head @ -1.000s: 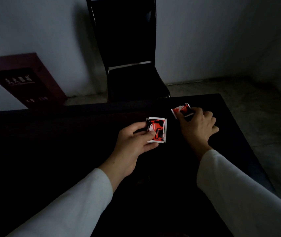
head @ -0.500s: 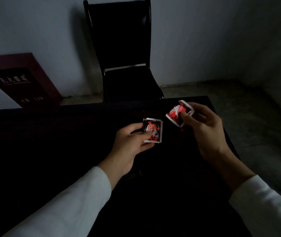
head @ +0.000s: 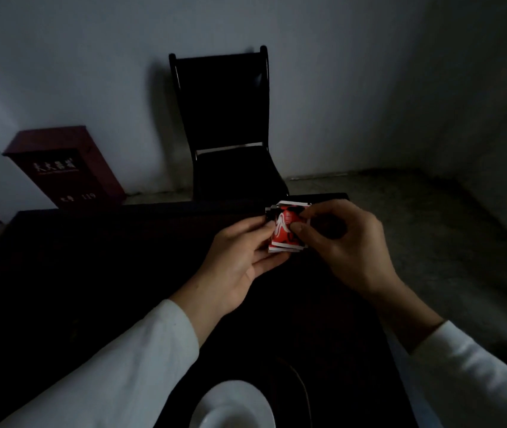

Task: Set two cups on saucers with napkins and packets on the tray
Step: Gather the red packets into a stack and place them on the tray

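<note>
Two red, black and white packets point(head: 283, 233) are stacked together above the dark table point(head: 91, 273). My left hand point(head: 240, 257) holds the stack from the left and below. My right hand point(head: 338, 242) pinches the top packet with thumb and forefinger from the right. A white saucer point(head: 233, 406) lies at the near edge of the view, partly cut off. The room is very dark, and I cannot make out cups, napkins or a tray.
A black chair point(head: 227, 134) stands behind the table against the pale wall. A dark red box point(head: 64, 168) with white lettering sits on the floor at the back left. Grey floor point(head: 431, 227) lies to the right of the table.
Both hands lifted their packets off the table and came together. The right hand's packet now lies on the left hand's packet. The view tilted down, revealing the saucer.
</note>
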`<state>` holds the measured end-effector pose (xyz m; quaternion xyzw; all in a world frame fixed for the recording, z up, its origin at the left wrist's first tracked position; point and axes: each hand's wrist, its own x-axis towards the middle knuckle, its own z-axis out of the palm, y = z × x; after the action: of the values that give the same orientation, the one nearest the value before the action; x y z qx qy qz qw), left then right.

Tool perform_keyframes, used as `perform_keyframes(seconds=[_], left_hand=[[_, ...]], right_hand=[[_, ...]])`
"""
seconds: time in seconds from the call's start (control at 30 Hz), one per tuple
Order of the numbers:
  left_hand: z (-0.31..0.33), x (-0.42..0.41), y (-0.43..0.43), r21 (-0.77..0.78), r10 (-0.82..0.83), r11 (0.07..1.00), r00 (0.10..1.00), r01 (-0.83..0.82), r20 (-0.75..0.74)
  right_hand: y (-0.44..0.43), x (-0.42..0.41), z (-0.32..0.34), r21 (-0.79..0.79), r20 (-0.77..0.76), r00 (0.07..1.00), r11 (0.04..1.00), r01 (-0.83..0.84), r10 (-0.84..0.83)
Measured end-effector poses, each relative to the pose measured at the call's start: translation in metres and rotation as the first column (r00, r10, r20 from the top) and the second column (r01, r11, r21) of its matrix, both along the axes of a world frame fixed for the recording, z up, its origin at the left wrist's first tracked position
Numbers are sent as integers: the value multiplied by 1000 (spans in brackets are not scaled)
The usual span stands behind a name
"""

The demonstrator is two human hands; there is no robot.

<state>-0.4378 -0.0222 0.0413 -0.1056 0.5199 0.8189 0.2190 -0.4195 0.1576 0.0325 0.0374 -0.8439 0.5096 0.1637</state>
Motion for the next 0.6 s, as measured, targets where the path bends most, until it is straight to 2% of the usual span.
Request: perform_keyframes(seconds=[0.2,0.37,0.47,0.6], left_hand=[[56,52,-15,48,35,998,999,-35,3],[101,88,-36,93,9,996,999,-5,-42],[128,109,-48,102,-31,994,995,40,-91],[156,142,-73,112,-91,988,987,107,-135]], right_hand=[[-11,42,62,258,-102,991,964,-62,91],[-20,78,126,408,-73,959,886,-220,272],[-34,102,162,438,-45,939,851,-288,341],[-58,141,201,435,-79,947,865,-249,312]])
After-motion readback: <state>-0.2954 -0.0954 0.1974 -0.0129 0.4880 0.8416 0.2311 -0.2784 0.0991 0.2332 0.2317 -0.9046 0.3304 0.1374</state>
